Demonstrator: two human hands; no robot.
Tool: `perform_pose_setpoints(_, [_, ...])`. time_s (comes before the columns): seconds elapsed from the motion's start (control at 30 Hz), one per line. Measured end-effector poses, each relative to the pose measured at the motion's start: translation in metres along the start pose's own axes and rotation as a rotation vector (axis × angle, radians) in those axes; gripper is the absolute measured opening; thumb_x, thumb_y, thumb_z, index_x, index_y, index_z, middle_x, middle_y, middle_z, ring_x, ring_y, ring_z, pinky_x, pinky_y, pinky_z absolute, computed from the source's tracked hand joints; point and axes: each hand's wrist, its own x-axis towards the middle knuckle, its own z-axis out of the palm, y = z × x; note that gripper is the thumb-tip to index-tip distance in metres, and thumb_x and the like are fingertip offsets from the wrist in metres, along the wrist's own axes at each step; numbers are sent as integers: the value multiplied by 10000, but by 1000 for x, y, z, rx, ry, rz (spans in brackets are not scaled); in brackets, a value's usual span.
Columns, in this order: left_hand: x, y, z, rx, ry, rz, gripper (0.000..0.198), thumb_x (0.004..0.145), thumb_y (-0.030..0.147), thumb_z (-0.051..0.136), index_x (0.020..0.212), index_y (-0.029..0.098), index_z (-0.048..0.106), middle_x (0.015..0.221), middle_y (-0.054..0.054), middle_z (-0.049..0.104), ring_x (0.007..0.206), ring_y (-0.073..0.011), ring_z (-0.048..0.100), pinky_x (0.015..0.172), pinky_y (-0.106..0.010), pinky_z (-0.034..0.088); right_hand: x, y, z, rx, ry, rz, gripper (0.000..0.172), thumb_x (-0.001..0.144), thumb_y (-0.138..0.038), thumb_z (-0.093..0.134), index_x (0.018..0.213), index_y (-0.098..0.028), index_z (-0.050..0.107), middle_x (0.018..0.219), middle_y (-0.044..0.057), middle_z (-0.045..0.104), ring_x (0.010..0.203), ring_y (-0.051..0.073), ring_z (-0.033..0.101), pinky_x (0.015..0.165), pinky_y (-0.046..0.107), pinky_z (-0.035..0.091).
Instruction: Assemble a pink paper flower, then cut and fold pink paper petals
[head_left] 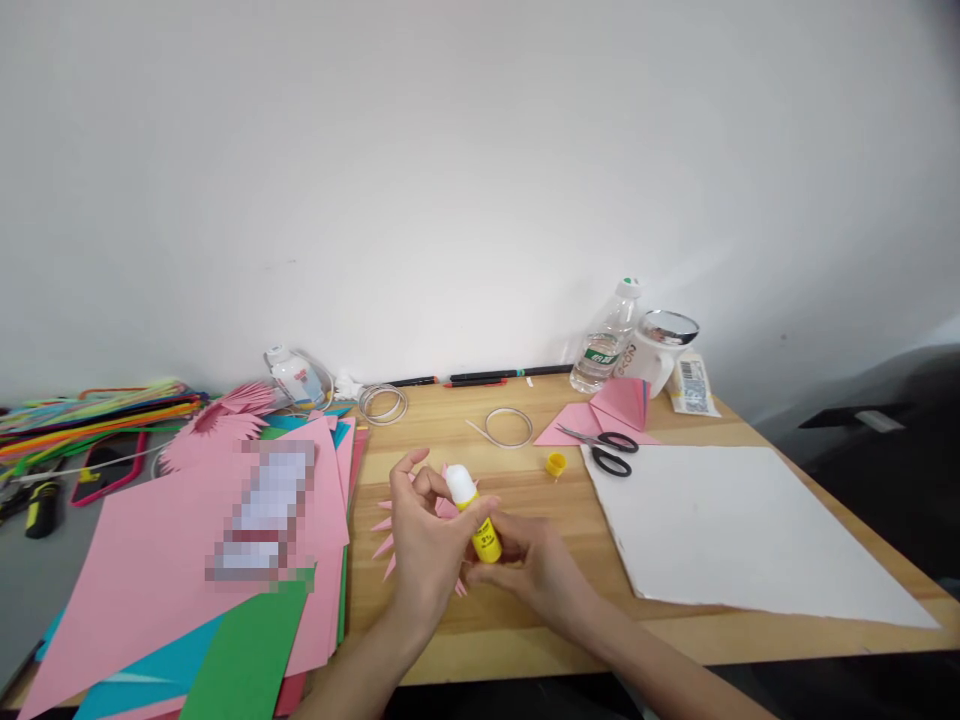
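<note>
Both hands meet over the near part of the table point(442, 425), the forearms crossing its front edge. The left grip point(427, 540) is closed on a yellow glue stick point(487, 542), thumb across its front, index finger raised; the right grip point(536, 565) is closed around its lower end. The stick tilts, white top point(460, 484) up and to the left, above a spiky pink paper piece point(384, 546) partly hidden by the left grip.

Bare wood runs from the hands back to a loose wire coil point(508, 428), and a narrower strip separates the right grip from the white board point(735, 530), whose near corner reaches close to the table's front edge. To the left, a paper stack point(165, 560) closes off the room. A yellow cap point(556, 464) lies near the scissors point(619, 463).

"21" seems readable on the glue stick. The bottle point(601, 352) bears a green-and-white label too small to read; dark letters on the mug point(654, 350) are unclear; the packet point(694, 385) shows a barcode.
</note>
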Motion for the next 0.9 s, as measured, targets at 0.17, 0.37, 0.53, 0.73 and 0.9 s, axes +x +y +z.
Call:
perform_pose_setpoints(0.17, [0,-1,-9,-141,-175,-54,810,553,166,762,1234,202,323,676,56,551,718,-140,611,695,-266,477,-4,-16,-6,375,-270,28,256,775,-313,618,976,-159,583,891,49,631,807,152,614,828,337,457])
perform_pose_setpoints(0.37, [2,6,-26,-364,-638,-339,902,699,317,683,1391,263,107,880,-78,658,469,-110,577,412,-206,437,-3,-4,-12,492,-248,106,466,647,-265,744,1043,-164,521,785,33,650,752,160,633,697,293,490])
perform_pose_setpoints(0.53, [1,1,-21,-413,-455,-247,1068,549,165,789,1387,237,130,731,18,626,723,-157,621,739,-303,466,-3,6,-4,364,-12,112,520,499,-216,818,923,-190,518,721,-20,625,661,132,616,627,236,479])
perform_pose_setpoints(0.73, [-4,1,-6,-250,-263,-177,1138,438,75,811,1371,219,174,678,57,563,1014,-207,551,955,-339,341,1,2,13,-14,282,119,485,461,-203,804,865,-192,536,695,-17,609,591,129,550,519,226,441])
perform_pose_setpoints(0.9, [-3,4,-18,-309,-514,-228,905,633,237,735,1368,247,208,962,-47,600,1014,-207,548,852,-307,415,1,3,10,237,64,97,407,551,-234,762,879,-199,524,719,-22,603,611,130,580,549,232,461])
